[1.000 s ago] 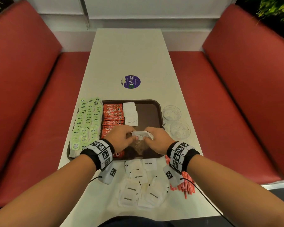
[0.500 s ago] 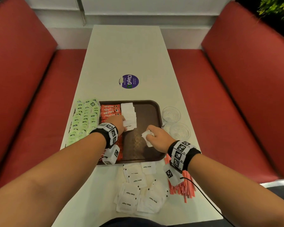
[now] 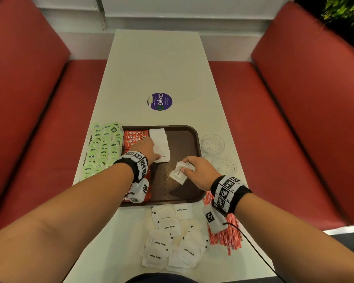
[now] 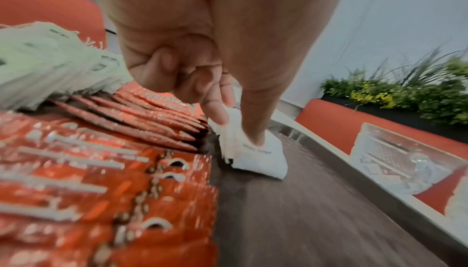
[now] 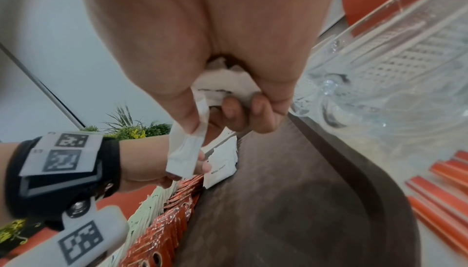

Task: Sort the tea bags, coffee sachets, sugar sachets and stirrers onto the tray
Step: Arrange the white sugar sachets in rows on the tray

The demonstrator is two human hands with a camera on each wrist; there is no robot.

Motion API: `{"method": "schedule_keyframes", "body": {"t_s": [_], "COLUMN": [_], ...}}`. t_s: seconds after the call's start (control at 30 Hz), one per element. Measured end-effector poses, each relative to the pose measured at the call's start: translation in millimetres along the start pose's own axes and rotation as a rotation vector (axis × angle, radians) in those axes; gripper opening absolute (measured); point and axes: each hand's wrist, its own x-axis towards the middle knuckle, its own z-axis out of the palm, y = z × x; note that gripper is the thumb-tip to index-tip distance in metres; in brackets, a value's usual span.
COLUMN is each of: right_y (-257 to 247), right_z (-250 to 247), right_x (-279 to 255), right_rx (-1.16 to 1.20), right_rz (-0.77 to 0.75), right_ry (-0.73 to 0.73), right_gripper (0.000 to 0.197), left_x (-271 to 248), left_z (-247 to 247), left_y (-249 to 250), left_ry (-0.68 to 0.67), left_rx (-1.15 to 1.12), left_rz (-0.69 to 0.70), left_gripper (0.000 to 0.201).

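On the brown tray (image 3: pixel 189 137) lie green tea bags (image 3: pixel 102 150) along its left edge, a row of red coffee sachets (image 3: pixel 134 136) and a row of white sugar sachets (image 3: pixel 159 139). My left hand (image 3: pixel 149 149) pinches the nearest sugar sachet (image 4: pixel 253 157) of that row between thumb and index finger, the other fingers curled. My right hand (image 3: pixel 194 170) hovers over the tray's middle and grips a small bunch of sugar sachets (image 5: pixel 182 155). Loose sugar sachets (image 3: pixel 172 237) lie on the table in front of the tray, with red stirrers (image 3: pixel 227 235) to their right.
Two clear glass cups (image 3: pixel 212 144) (image 3: pixel 223 166) stand just right of the tray. A round purple sticker (image 3: pixel 159 101) marks the white table (image 3: pixel 155 68) beyond it. Red bench seats (image 3: pixel 29 119) run along both sides.
One second ago both hands met over the near part of the tray with sachets between them. My left hand has since carried one forward to the sugar row; my right stays over the tray with the rest.
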Motion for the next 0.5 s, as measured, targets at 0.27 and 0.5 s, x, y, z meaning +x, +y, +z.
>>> {"method": "schedule_keyframes", "body": {"t_s": [0.27,0.5], "right_y": [-3.2,-9.4], "right_z": [2.7,3.0], "right_x": [5.1,3.0], "right_rx": [0.007,0.087], "right_rz": [-0.029,0.019], "right_ry": [0.019,0.006], "right_gripper": [0.015,0.042], "left_x": [-45.5,-54.0], "left_z": [-11.3,0.8], "left_y": [13.6,0.7], "left_ry": [-0.119,-0.182], "left_rx": [-0.215,-0.132], "left_rz": [0.483,0.534], "left_gripper": [0.031,0.027]}}
